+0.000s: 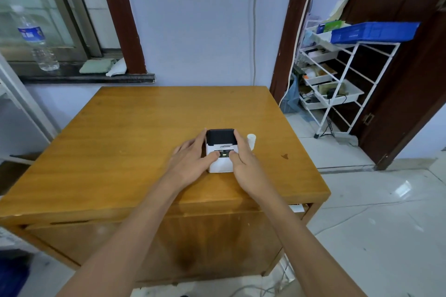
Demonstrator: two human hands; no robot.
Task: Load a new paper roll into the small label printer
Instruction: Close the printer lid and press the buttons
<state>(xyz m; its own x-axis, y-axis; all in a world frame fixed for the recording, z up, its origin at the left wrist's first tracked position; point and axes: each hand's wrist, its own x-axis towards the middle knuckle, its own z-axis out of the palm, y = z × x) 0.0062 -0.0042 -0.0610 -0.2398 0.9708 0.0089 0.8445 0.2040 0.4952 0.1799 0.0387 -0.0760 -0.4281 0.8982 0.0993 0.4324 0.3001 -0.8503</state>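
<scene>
A small label printer (pixel 220 142), white with a black lid at its far end, sits on the wooden table (pixel 125 142). Its lid is closed and a small green light shows on its front panel. My left hand (pixel 190 159) grips the printer's left side with the thumb resting on the panel. On the right side, my right hand (pixel 243 161) holds it the same way, thumb on the panel. A white paper roll (pixel 251 140) stands upright on the table just right of the printer, partly hidden behind my right hand.
The table stands against a pale blue wall. A white wire rack (pixel 337 84) with trays and a blue crate stands to the right by a dark door. A water bottle (pixel 36 41) and cloths sit on the window ledge at the left.
</scene>
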